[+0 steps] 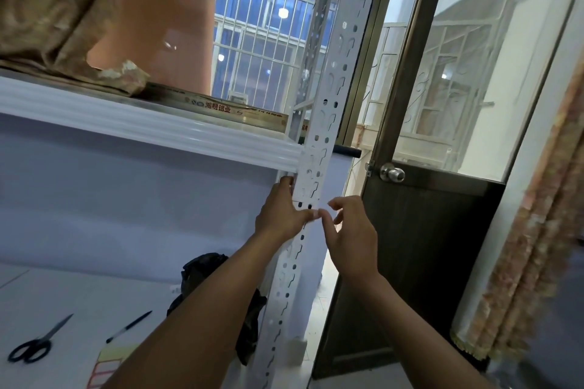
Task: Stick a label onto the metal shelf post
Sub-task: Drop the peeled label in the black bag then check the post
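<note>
A long flat cardboard box (221,109) on the upper shelf (94,110) carries red Chinese characters, seemingly 鸿朝铝业, beside small round logos; its smaller print is too blurred to read

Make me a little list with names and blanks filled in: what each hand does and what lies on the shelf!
Left hand: grips the white holed metal shelf post, thumb across its front
Right hand: fingers curled, tips meeting the left thumb on the post
Label: cannot be made out at the fingertips
On the white shelf board: black-handled scissors, black pen, sheet of red-framed stickers, crumpled black bag
Beside the post: brown door with a round silver knob
</note>
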